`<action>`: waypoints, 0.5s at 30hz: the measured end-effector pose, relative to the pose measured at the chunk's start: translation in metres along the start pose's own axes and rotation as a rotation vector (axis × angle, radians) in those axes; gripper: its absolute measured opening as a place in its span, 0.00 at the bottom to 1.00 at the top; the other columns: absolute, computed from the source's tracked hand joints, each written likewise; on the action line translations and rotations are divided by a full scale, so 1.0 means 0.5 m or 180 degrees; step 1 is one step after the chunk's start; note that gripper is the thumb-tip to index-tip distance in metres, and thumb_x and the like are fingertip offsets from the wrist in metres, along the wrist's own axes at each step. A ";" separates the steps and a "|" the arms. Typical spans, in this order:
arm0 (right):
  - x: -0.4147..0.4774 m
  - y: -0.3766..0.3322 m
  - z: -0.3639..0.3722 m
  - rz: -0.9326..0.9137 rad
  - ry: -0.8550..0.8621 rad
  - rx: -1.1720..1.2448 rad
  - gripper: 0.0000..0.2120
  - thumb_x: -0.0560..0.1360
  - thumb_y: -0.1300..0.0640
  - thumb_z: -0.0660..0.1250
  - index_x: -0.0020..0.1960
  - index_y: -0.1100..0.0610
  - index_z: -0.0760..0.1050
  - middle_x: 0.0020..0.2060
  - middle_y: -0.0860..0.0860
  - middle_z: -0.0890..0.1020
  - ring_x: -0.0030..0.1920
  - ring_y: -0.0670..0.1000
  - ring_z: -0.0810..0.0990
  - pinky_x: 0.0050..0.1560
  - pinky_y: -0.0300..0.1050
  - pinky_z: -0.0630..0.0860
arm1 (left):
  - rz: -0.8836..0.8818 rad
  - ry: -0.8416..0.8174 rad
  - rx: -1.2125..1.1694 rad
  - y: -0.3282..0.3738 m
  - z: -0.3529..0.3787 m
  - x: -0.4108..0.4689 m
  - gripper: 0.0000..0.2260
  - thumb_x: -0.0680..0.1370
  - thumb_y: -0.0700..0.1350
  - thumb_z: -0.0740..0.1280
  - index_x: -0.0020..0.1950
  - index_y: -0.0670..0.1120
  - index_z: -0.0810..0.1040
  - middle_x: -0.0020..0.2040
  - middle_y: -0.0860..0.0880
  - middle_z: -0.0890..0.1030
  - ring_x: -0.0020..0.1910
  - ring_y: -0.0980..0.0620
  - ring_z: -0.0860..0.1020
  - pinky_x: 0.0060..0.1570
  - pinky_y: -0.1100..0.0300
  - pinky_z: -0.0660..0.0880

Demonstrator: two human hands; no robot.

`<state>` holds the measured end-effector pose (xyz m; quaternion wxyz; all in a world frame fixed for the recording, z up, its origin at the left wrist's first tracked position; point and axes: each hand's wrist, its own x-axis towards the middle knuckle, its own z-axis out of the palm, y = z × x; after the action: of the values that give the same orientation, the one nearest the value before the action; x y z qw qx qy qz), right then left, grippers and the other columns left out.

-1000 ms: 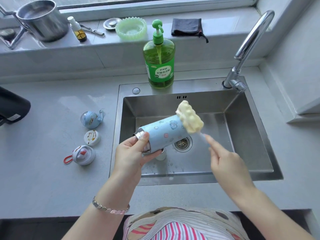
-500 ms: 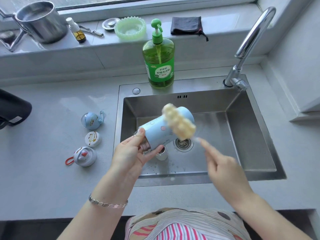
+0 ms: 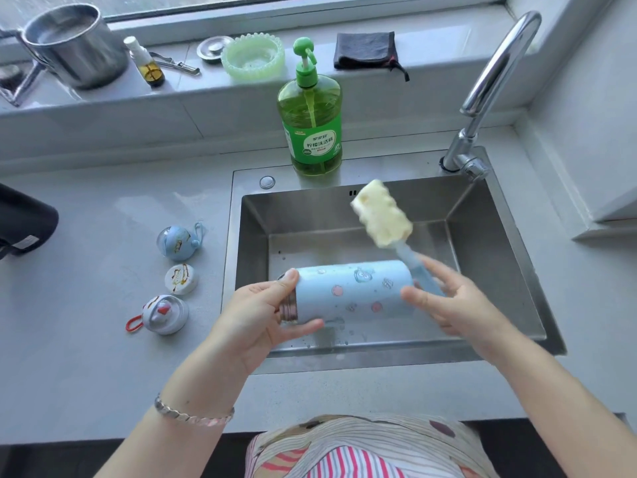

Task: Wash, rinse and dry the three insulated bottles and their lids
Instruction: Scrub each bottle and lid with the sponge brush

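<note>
A light blue insulated bottle (image 3: pixel 351 291) with small cartoon prints lies level over the steel sink (image 3: pixel 496 270), its metal neck to the left. My left hand (image 3: pixel 262 315) grips it around the neck end. My right hand (image 3: pixel 455 305) holds the clear blue handle of a sponge brush (image 3: pixel 381 213), whose yellow sponge head points up and away, above the bottle's base; my fingertips touch that base. Three lids lie on the counter left of the sink: a blue lid (image 3: pixel 177 240), a white lid (image 3: pixel 181 279) and a grey lid with a red loop (image 3: pixel 162 313).
A green dish soap bottle (image 3: pixel 310 122) stands behind the sink, the tap (image 3: pixel 489 94) at the back right. The sill holds a steel pot (image 3: pixel 74 44), a small spray bottle (image 3: pixel 146 62), a green dish (image 3: pixel 253 56) and a dark cloth (image 3: pixel 367 50). A dark object (image 3: pixel 24 222) sits far left.
The bottle has tipped from slanted to level and sits lower over the sink. The sponge head has come off its side and swung up and to the right.
</note>
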<state>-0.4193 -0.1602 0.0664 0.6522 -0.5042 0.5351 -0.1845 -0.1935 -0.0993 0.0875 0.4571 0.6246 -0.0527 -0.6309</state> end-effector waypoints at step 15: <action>0.009 0.018 0.032 0.0204 0.1085 -0.0206 0.18 0.78 0.45 0.57 0.57 0.57 0.74 0.32 0.48 0.73 0.23 0.42 0.63 0.26 0.38 0.61 | 0.0557 -0.0422 0.0630 -0.064 -0.012 -0.005 0.16 0.67 0.46 0.68 0.51 0.40 0.80 0.48 0.43 0.84 0.48 0.47 0.83 0.46 0.52 0.81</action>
<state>-0.4061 -0.1526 0.0553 0.5410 -0.4691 0.6594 -0.2290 -0.2055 -0.0763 0.0677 0.4421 0.6166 -0.1990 -0.6202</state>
